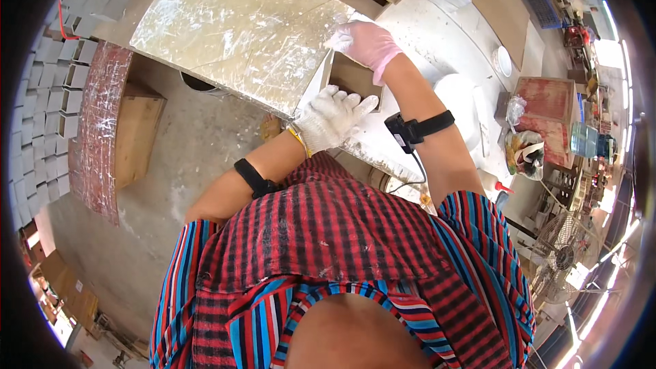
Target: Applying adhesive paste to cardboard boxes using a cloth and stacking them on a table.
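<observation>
Centrally, one open box (354, 78), brown inside, near front edge of counter (418, 27), between two gloved hands; left hand (332, 117) fingers extended, right hand (370, 45) curled; either grip: cannot tell. One white tub (503, 63) toward counter's right end.

The white-gloved left hand (335, 117) and pink-gloved right hand (369, 44) are at opposite sides of an open rectangular box (355, 78) on the white bench (418, 25).

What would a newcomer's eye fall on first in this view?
Probably the pink-gloved right hand and white-gloved left hand, at an open box just above the centre. Next, the red-and-black checked apron across the lower middle, then the stacked pale boxes along the left edge.
</observation>
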Demonstrator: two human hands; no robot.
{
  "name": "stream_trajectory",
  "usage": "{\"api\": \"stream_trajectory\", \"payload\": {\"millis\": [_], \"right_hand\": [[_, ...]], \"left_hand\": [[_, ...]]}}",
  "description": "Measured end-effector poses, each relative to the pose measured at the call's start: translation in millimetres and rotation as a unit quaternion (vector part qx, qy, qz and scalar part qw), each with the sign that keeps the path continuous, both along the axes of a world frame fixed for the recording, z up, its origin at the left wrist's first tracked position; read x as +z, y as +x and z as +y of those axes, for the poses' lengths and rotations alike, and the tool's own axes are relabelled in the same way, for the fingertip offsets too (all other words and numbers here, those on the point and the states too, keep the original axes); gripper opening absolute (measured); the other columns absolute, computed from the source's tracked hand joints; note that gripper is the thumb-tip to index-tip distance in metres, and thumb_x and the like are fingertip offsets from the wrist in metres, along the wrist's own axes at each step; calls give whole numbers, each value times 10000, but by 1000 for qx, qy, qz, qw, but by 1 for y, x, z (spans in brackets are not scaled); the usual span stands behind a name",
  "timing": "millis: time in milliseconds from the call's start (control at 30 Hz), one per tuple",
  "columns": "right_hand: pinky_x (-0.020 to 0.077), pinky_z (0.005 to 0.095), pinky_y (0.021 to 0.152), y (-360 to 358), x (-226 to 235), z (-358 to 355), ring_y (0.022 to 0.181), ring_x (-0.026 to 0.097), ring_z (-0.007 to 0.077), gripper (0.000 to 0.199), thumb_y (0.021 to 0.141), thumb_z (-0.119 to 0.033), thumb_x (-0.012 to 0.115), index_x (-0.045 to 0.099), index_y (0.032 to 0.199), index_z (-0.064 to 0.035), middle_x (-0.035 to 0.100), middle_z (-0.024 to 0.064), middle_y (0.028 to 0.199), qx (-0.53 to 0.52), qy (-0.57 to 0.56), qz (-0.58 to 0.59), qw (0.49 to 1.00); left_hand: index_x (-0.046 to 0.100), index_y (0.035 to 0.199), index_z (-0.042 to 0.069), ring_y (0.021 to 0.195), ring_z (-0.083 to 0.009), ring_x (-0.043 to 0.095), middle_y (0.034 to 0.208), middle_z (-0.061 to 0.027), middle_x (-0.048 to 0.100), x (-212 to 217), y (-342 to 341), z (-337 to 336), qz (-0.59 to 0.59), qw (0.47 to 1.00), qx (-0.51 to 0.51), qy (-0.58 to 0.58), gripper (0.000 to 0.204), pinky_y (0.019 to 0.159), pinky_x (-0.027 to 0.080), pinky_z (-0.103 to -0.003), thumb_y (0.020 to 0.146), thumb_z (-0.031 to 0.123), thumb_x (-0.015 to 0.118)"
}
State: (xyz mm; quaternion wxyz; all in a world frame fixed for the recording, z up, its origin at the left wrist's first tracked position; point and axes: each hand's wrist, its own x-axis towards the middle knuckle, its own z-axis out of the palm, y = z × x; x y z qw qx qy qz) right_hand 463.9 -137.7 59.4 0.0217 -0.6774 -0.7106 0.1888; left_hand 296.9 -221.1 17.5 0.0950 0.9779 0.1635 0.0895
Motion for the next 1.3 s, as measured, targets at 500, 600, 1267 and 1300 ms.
{"api": "stream_trajectory", "payload": {"millis": [500, 600, 1267, 1300], "right_hand": [[461, 356, 868, 7, 0, -9, 977, 589, 333, 423, 716, -82, 588, 595, 1139, -88, 615, 171, 1067, 46, -37, 31, 998], [466, 362, 848, 29, 4, -20, 968, 590, 337, 412, 720, -79, 583, 600, 1131, -95, 612, 174, 1065, -17, -71, -45, 996], [474, 351, 814, 71, 15, -66, 945, 606, 310, 442, 748, -97, 554, 575, 1189, -123, 613, 179, 1069, -144, -98, -10, 985], [478, 355, 799, 73, 14, -71, 912, 616, 318, 475, 732, -69, 558, 564, 1204, -115, 616, 189, 1054, -145, -91, 9, 985]], "left_hand": [[340, 1349, 69, 974, -280, 512, 1078, -129, 511, 4, 1, -6, 42, 998, 0, -50, 658, 899, 345, -409, 782, 368, 488], [331, 1358, 75, 960, -283, 511, 1095, -127, 509, 4, 1, -8, 18, 999, 0, -41, 672, 891, 343, -405, 780, 372, 501], [320, 1359, 67, 1004, -272, 536, 1100, -128, 540, 12, 10, -20, 49, 998, 5, -43, 669, 920, 352, -394, 798, 327, 575], [321, 1358, 66, 1003, -270, 537, 1098, -127, 541, 11, 11, -21, 54, 998, 9, -35, 670, 919, 351, -394, 799, 332, 575]]}}
